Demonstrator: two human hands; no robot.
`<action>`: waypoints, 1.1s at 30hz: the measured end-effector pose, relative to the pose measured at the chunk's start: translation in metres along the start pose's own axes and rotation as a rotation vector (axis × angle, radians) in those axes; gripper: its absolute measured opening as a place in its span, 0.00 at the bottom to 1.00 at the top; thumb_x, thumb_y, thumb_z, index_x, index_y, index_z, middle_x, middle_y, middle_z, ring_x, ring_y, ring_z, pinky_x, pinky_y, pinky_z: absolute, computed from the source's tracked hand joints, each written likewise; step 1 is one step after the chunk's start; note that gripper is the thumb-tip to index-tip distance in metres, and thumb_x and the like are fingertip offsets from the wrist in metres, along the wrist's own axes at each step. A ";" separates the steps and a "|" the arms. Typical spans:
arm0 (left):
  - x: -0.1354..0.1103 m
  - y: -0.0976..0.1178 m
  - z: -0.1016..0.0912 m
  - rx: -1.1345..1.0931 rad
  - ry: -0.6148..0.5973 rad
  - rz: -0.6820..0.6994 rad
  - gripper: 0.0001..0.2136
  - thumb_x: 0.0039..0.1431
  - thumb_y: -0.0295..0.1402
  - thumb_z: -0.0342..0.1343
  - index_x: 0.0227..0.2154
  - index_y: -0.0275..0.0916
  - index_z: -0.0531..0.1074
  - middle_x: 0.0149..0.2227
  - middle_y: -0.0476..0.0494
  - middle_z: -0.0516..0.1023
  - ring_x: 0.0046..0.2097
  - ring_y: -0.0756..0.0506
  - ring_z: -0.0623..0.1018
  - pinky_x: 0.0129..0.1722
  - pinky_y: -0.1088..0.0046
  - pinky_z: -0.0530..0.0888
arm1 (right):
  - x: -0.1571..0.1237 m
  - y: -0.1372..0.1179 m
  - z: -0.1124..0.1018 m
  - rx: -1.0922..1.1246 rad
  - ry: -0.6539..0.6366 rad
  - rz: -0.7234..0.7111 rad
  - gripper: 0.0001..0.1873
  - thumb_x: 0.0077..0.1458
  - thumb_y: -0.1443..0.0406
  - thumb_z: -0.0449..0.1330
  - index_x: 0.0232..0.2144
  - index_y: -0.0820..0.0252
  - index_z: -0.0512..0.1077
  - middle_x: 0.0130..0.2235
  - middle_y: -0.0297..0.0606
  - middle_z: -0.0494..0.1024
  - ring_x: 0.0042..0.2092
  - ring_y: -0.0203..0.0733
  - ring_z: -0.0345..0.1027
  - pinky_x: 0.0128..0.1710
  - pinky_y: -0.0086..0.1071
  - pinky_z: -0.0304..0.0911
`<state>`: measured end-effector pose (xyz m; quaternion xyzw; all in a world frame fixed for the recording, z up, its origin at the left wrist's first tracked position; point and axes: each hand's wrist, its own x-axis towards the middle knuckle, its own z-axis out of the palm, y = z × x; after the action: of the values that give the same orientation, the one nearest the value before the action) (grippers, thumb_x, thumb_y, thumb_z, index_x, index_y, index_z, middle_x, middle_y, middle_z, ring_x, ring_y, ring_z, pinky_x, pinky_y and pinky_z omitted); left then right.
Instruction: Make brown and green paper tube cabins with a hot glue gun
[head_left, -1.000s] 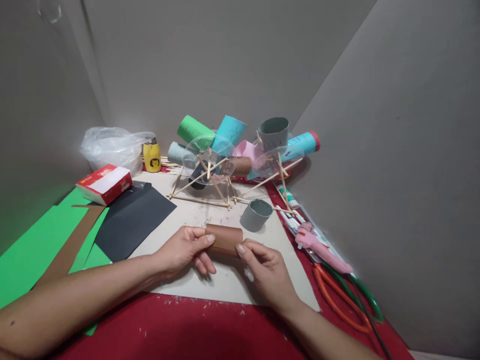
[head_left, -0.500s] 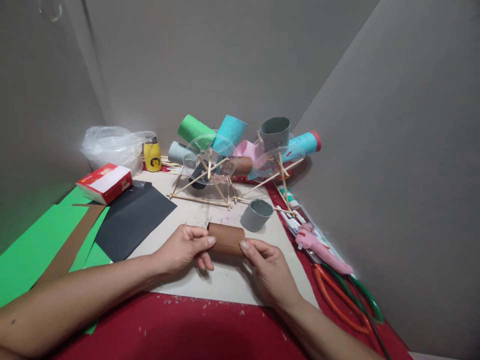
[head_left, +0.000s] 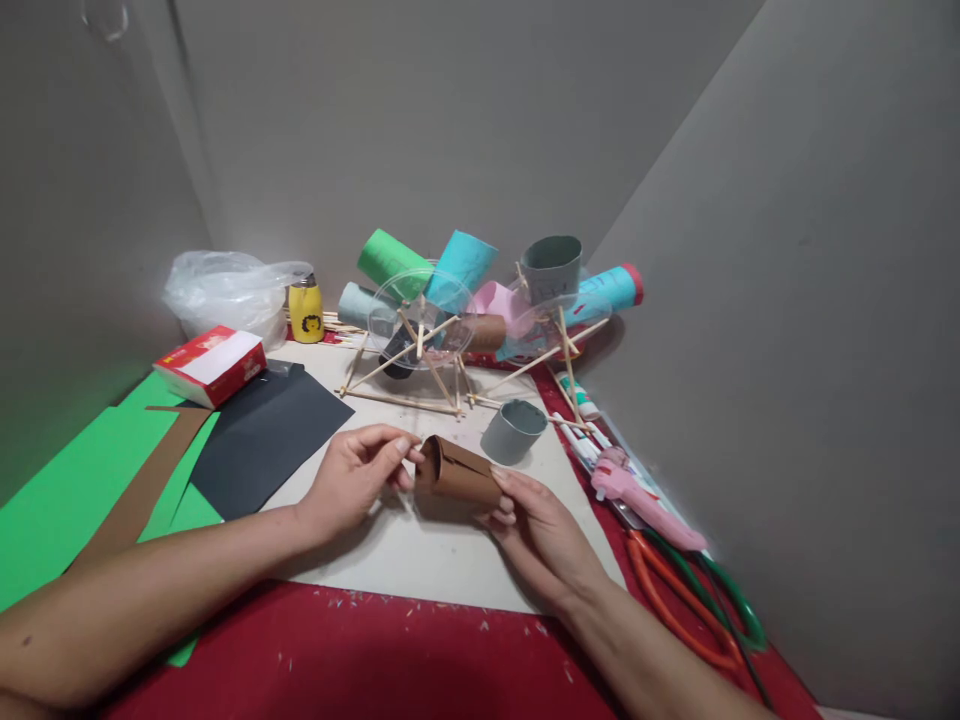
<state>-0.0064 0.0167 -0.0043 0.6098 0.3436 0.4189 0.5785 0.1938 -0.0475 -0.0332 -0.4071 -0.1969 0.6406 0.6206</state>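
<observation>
A brown paper tube (head_left: 469,482) is held over the white sheet (head_left: 352,560), a lengthwise seam showing on top and its open left end turned partly toward me. My right hand (head_left: 536,520) grips the tube's right end, thumb on top and fingers beneath. At the left rim, the thumb and fingers of my left hand (head_left: 367,465) are pinched together against the edge. Just behind the tube stands a short grey paper tube (head_left: 514,432). Farther back, a wheel-like model (head_left: 422,320) of clear discs and wooden sticks carries several coloured paper tubes.
To the right lie a pink glue gun (head_left: 645,500), orange-handled scissors (head_left: 679,600) and markers. On the left are black paper (head_left: 259,450), green sheets (head_left: 82,470), a red tissue pack (head_left: 210,365), a plastic bag (head_left: 229,295) and a yellow bottle (head_left: 305,312). Grey walls stand close around.
The brown tube has turned and tilted, so its seam faces up and its left opening shows. My left hand has shifted from its front to the left rim; my right hand keeps its hold.
</observation>
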 end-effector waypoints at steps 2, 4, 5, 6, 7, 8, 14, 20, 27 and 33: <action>0.003 -0.001 -0.005 0.162 0.077 0.182 0.09 0.59 0.34 0.55 0.38 0.34 0.75 0.37 0.40 0.80 0.32 0.50 0.78 0.32 0.75 0.74 | 0.001 0.000 -0.001 0.108 -0.028 0.087 0.12 0.44 0.67 0.70 0.21 0.63 0.69 0.17 0.23 0.61 0.20 0.25 0.48 0.25 0.24 0.58; 0.006 -0.004 -0.009 0.321 0.067 0.412 0.11 0.57 0.30 0.57 0.43 0.36 0.75 0.43 0.38 0.79 0.42 0.46 0.78 0.40 0.70 0.75 | 0.001 0.001 -0.003 0.172 -0.044 0.181 0.10 0.45 0.68 0.70 0.23 0.64 0.70 0.17 0.23 0.60 0.20 0.24 0.48 0.25 0.24 0.59; 0.007 -0.006 -0.010 0.391 0.035 0.536 0.13 0.57 0.28 0.57 0.45 0.37 0.74 0.46 0.37 0.78 0.47 0.45 0.77 0.44 0.68 0.74 | 0.001 0.001 -0.003 0.187 -0.047 0.221 0.10 0.44 0.69 0.70 0.24 0.64 0.71 0.17 0.22 0.60 0.19 0.24 0.48 0.26 0.25 0.60; 0.008 -0.008 -0.011 0.449 -0.007 0.653 0.15 0.56 0.27 0.58 0.47 0.37 0.72 0.48 0.36 0.77 0.50 0.44 0.75 0.47 0.65 0.73 | 0.000 0.002 -0.004 0.193 -0.049 0.249 0.10 0.44 0.69 0.70 0.25 0.64 0.71 0.17 0.22 0.60 0.19 0.24 0.47 0.26 0.25 0.60; 0.009 -0.010 -0.012 0.497 -0.054 0.757 0.16 0.56 0.27 0.59 0.48 0.37 0.71 0.49 0.35 0.77 0.51 0.43 0.74 0.50 0.63 0.71 | 0.000 0.002 -0.003 0.190 -0.051 0.264 0.10 0.43 0.70 0.70 0.25 0.65 0.71 0.17 0.22 0.59 0.19 0.24 0.47 0.26 0.25 0.60; 0.009 -0.011 -0.012 0.537 -0.100 0.840 0.17 0.56 0.27 0.59 0.49 0.37 0.70 0.49 0.34 0.77 0.52 0.43 0.74 0.51 0.62 0.70 | -0.001 0.002 -0.003 0.182 -0.053 0.274 0.10 0.43 0.70 0.70 0.24 0.65 0.71 0.17 0.22 0.59 0.19 0.24 0.47 0.25 0.25 0.60; 0.012 -0.012 -0.015 0.732 -0.214 1.082 0.10 0.59 0.27 0.54 0.43 0.37 0.72 0.41 0.37 0.80 0.40 0.44 0.75 0.41 0.65 0.73 | -0.006 0.004 0.001 0.082 -0.085 0.337 0.12 0.40 0.68 0.72 0.21 0.64 0.70 0.15 0.22 0.57 0.19 0.24 0.44 0.22 0.24 0.58; 0.010 -0.010 -0.017 0.884 -0.367 1.243 0.08 0.61 0.25 0.49 0.39 0.32 0.73 0.31 0.37 0.80 0.33 0.44 0.73 0.34 0.67 0.71 | -0.005 0.007 0.001 0.031 -0.092 0.374 0.13 0.39 0.67 0.72 0.21 0.63 0.69 0.15 0.21 0.55 0.19 0.25 0.41 0.19 0.24 0.55; 0.009 -0.013 -0.011 0.344 -0.258 0.297 0.10 0.58 0.29 0.52 0.28 0.34 0.77 0.24 0.44 0.75 0.28 0.49 0.71 0.29 0.74 0.67 | 0.002 0.003 -0.002 -0.083 -0.070 0.208 0.15 0.50 0.59 0.66 0.20 0.61 0.68 0.15 0.24 0.57 0.17 0.28 0.46 0.17 0.24 0.52; 0.019 -0.017 -0.010 -0.176 -0.228 -0.342 0.17 0.47 0.42 0.63 0.34 0.32 0.79 0.31 0.40 0.79 0.28 0.50 0.72 0.26 0.78 0.65 | 0.000 0.001 0.002 -0.285 -0.055 -0.050 0.14 0.50 0.57 0.66 0.25 0.62 0.73 0.17 0.26 0.62 0.20 0.28 0.50 0.20 0.24 0.54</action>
<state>-0.0063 0.0392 -0.0191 0.5332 0.3364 0.2716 0.7271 0.1913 -0.0470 -0.0329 -0.4682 -0.3128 0.6014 0.5668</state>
